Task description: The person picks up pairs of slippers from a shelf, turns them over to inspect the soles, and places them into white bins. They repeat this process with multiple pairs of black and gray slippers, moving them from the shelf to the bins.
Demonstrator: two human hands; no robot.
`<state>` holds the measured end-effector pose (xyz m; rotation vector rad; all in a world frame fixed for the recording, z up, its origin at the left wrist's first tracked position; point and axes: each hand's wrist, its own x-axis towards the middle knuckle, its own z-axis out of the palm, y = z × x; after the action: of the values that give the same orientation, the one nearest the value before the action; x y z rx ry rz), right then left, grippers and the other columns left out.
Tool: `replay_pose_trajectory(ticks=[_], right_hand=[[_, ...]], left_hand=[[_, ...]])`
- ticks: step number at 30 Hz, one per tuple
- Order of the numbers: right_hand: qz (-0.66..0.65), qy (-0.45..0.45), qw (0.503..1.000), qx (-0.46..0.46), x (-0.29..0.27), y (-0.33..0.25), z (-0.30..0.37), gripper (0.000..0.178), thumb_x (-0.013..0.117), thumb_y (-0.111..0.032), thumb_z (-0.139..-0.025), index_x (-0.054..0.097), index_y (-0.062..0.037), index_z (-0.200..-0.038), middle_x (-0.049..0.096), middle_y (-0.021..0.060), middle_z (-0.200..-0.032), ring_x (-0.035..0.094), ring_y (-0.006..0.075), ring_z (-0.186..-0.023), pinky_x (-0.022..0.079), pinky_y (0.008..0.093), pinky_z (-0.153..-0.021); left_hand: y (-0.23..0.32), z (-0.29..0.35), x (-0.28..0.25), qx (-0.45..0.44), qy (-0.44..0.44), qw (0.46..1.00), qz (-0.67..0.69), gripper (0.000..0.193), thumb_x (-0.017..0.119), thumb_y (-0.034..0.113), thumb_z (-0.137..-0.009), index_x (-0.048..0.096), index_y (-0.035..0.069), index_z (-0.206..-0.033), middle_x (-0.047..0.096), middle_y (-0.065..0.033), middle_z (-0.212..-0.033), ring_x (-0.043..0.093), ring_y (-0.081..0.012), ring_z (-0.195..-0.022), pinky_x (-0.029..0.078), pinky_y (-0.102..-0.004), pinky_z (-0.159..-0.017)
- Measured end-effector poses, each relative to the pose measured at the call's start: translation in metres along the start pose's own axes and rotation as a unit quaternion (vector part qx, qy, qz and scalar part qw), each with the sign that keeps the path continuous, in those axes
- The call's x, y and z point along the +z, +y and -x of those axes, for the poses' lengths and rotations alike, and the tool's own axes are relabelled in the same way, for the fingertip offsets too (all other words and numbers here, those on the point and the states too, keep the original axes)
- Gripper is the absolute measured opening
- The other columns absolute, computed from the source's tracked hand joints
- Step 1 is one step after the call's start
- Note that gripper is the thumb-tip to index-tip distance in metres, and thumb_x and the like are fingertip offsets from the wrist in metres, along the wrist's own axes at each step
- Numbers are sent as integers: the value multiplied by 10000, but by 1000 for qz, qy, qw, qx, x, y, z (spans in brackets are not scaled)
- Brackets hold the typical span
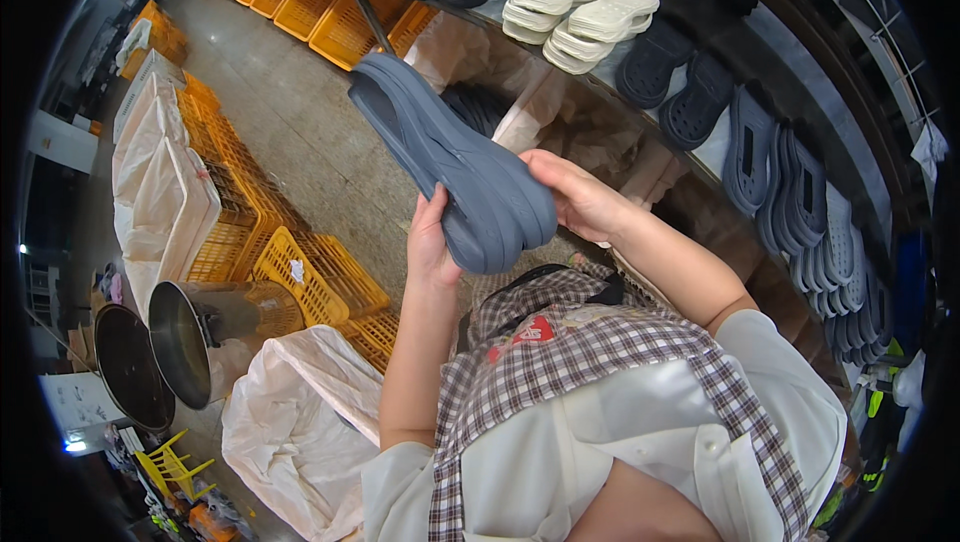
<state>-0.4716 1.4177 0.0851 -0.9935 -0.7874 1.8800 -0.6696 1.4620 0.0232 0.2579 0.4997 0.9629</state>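
Note:
Held up in front of my chest is a stack of blue-grey foam clogs [455, 162], nested together and tilted with the open heel ends toward the far left. My left hand [433, 242] grips the stack's near left side, thumb against the foam. On the opposite side my right hand [575, 194] is closed around its right edge. The fingers of both hands are partly hidden by the clogs.
A bench to my right bears cream clogs [585, 12], dark clogs [695, 97] and stacks of grey ones [795, 187]. Orange crates [320, 277] stand at left, near a metal drum [185, 342] and a pale plastic sack [290, 422]. Concrete floor [300, 132] runs between crates and bench.

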Motion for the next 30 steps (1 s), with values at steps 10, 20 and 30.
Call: replay_pose_trajectory(ticks=[10, 20, 30], right_hand=[[35, -30, 991, -125, 16, 9, 9, 671, 554, -167, -821, 280, -40, -1420, 378, 121, -1370, 396, 203, -1240, 336, 330, -1027], [37, -50, 990, -124, 14, 15, 13, 709, 566, -142, -794, 257, -35, -1423, 334, 124, -1396, 338, 235, -1293, 284, 361, -1067], [170, 47, 946, -271, -1, -9, 23, 932, 662, -131, -802, 10, -15, -1458, 260, 248, -1397, 305, 314, -1303, 280, 349, -1065]], left_hand=[[-4, 8, 13, 33, -75, 997, 6, 340, 458, 184, -959, 462, -23, -1229, 587, -158, -1141, 622, -259, -996, 544, -383, -847], [-5, 1, 11, 12, -80, 997, -19, 302, 497, 176, -940, 510, -16, -1173, 606, -145, -1087, 640, -219, -935, 563, -337, -774], [-26, 6, 78, 175, -39, 917, -358, 731, 497, -8, -904, 58, 92, -1481, 295, -207, -1423, 381, -281, -1265, 350, -374, -1025]])
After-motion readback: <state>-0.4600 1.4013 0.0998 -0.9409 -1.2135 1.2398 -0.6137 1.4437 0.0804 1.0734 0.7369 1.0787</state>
